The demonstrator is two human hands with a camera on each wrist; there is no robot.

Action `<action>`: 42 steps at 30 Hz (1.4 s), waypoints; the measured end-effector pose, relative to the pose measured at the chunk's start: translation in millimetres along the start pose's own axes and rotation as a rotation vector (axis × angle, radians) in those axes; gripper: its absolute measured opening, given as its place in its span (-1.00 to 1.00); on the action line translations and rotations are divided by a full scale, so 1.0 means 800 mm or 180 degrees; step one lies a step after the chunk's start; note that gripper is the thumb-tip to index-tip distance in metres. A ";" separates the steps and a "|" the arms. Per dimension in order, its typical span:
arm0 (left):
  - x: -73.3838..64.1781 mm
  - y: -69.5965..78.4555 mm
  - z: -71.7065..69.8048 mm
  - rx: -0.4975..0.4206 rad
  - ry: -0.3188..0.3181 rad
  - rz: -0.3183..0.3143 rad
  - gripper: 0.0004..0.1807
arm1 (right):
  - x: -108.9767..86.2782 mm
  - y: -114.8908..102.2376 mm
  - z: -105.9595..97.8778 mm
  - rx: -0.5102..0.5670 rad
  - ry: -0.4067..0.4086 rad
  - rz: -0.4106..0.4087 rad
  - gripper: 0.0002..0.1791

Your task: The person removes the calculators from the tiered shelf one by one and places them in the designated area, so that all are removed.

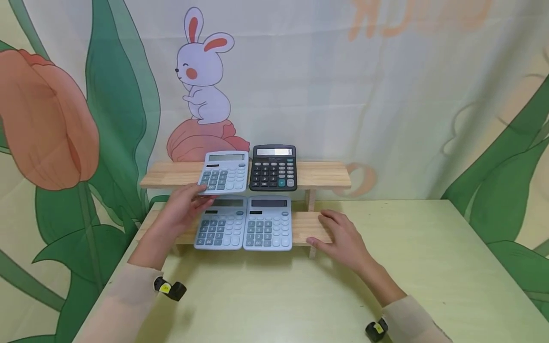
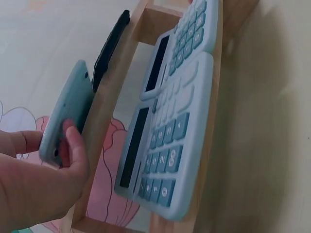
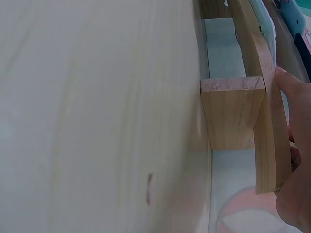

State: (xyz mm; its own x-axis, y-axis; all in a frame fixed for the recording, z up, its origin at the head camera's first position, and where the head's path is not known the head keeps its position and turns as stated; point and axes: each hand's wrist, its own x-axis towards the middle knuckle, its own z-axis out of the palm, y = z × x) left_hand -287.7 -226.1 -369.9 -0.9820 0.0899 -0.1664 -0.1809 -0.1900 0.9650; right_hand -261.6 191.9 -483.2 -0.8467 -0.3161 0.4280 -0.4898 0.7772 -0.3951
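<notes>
Head view: left hand [image 1: 187, 202] pinches a pale calculator [image 1: 226, 171], right hand [image 1: 343, 239] grips the shelf [image 1: 323, 174] (three more calculators [image 1: 273, 174] aboard).

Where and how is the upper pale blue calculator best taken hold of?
Probably the lower left corner, coming from the left, as the left hand does: the upper pale blue calculator looks thin enough to pinch; the black calculator is close on its right.

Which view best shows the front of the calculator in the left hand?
Head: the held calculator shows its front, display and keys visible. Left wrist shows its back, gripped by the left hand; right wrist, apparently just a bit of its back, top right.
</notes>
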 end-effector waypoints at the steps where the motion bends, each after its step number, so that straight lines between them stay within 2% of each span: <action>1: -0.001 0.000 -0.001 -0.0024 -0.0032 -0.0023 -0.49 | -0.001 0.001 0.000 -0.0005 0.0002 0.0003 -0.12; 3: -0.001 -0.001 -0.004 -0.0059 -0.0067 -0.0083 -0.49 | -0.002 0.002 0.000 -0.0015 0.0001 -0.0002 -0.13; 8: 0.001 -0.005 -0.006 0.0121 -0.0140 -0.0176 -0.43 | -0.004 0.004 0.000 0.0000 0.0002 -0.0006 -0.13; 12: 0.000 -0.007 -0.004 0.0228 -0.0212 -0.0167 -0.37 | -0.006 0.006 0.000 0.0012 0.0027 0.0003 -0.13; 16: -0.009 -0.009 -0.013 0.0331 -0.0355 -0.0087 -0.31 | -0.007 0.008 0.004 0.0020 0.0023 -0.0025 -0.13; 21: -0.028 -0.013 -0.039 0.0593 -0.0590 0.0123 -0.37 | -0.005 0.009 0.005 0.0015 0.0076 -0.0079 -0.13; 26: -0.048 -0.010 -0.069 0.0625 -0.0770 0.0196 -0.52 | -0.003 0.006 0.000 0.0009 0.0075 -0.0074 -0.13; 29: -0.061 -0.006 -0.089 0.0715 -0.0729 0.0205 -0.50 | -0.005 0.005 -0.003 0.0003 0.0060 -0.0067 -0.12; 33: -0.076 -0.003 -0.114 0.0935 -0.0628 0.0183 -0.36 | -0.006 0.006 -0.003 -0.0010 0.0063 -0.0058 -0.13; 37: -0.088 -0.011 -0.134 0.1197 -0.0581 0.0094 -0.27 | -0.005 0.006 -0.003 -0.0007 0.0060 -0.0048 -0.13; 42: -0.101 -0.020 -0.160 0.1352 -0.0668 0.0012 -0.31 | -0.003 0.004 -0.001 -0.0023 0.0008 -0.0061 -0.12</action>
State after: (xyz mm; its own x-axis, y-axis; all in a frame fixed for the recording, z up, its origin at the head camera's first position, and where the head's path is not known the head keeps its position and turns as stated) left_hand -212.7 -355.5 -398.3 -0.9423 0.2939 -0.1603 -0.0957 0.2222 0.9703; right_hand -260.8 195.5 -484.3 -0.8366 -0.3297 0.4375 -0.5045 0.7749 -0.3809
